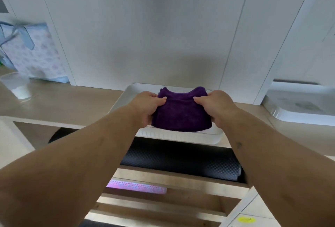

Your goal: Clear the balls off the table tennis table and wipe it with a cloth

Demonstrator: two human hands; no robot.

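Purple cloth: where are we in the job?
Done: nothing can be confirmed; no table tennis table or balls are in view. In hand: left hand and right hand grip the folded purple cloth over a white tray on a shelf. Left: wiping, as far as shown.

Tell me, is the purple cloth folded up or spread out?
Folded. The purple cloth is a thick, compact bundle with stacked layers showing along its top edge, gripped by the left hand and right hand.
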